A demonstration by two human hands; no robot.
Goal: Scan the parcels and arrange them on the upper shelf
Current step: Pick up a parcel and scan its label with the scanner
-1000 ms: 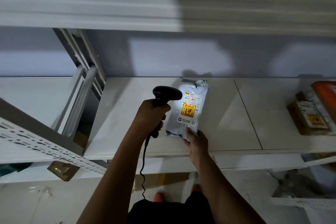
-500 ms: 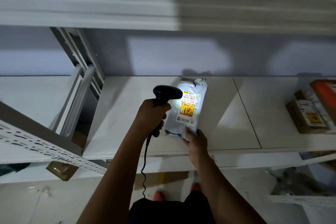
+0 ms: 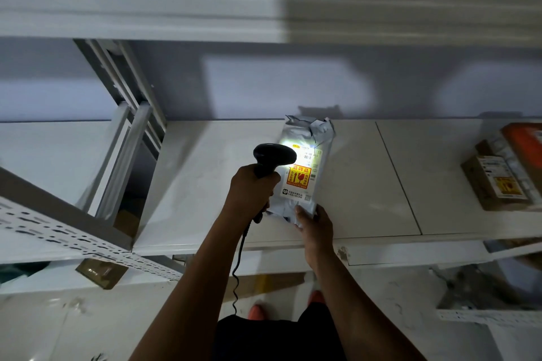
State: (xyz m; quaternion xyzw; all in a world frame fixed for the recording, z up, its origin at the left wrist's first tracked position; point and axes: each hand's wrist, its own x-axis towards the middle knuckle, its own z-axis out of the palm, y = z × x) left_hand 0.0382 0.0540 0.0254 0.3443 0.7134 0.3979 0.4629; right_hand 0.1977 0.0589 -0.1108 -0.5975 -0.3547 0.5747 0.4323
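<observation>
Grey parcel point(image 3: 305, 167) on shelf point(image 3: 366, 184), scanner point(image 3: 274, 155) beside it, cardboard boxes point(image 3: 495, 182) far right

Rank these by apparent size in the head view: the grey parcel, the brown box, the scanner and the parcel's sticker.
1. grey parcel and brown box: they look alike, and the box is partly covered, so I leave them unranked
2. scanner
3. sticker

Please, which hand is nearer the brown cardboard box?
Right. The right hand lies left of the brown cardboard box; the left hand, gripping the black scanner, lies farther left.
</observation>
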